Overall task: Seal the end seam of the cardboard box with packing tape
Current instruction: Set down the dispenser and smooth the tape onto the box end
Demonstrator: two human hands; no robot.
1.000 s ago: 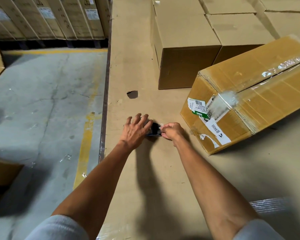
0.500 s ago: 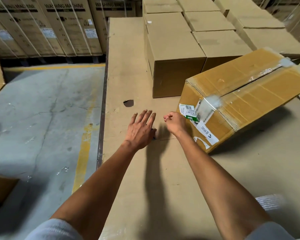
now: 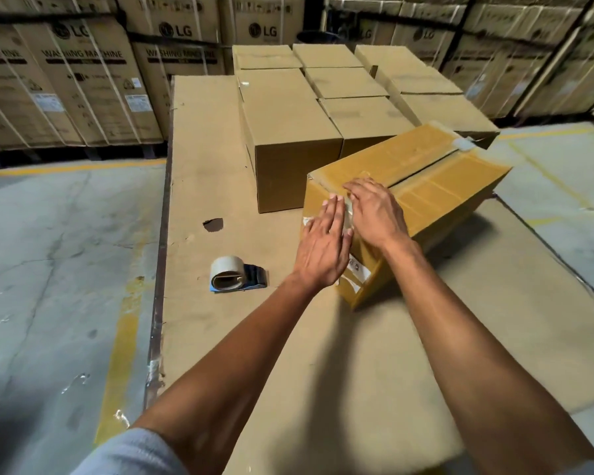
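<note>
A yellow-brown cardboard box (image 3: 436, 180) lies at an angle on the cardboard-covered work surface (image 3: 323, 354), its near end facing me. Clear tape runs along its top seam and down over the near end. My left hand (image 3: 323, 248) lies flat on the near end face, fingers together and extended. My right hand (image 3: 378, 214) presses flat over the top near edge, right beside the left. White labels show on the end face below my hands. A tape dispenser (image 3: 235, 277) with a roll of tape lies on the surface to the left of the box, apart from both hands.
Several plain brown boxes (image 3: 288, 132) stand in rows behind the taped box. A hole (image 3: 214, 224) shows in the surface covering. The surface's left edge (image 3: 158, 269) drops to a concrete floor with yellow lines. Large washing machine cartons (image 3: 83, 80) line the back.
Both hands left the tape dispenser on the surface and moved up and right onto the box's near end. The camera view tilted up.
</note>
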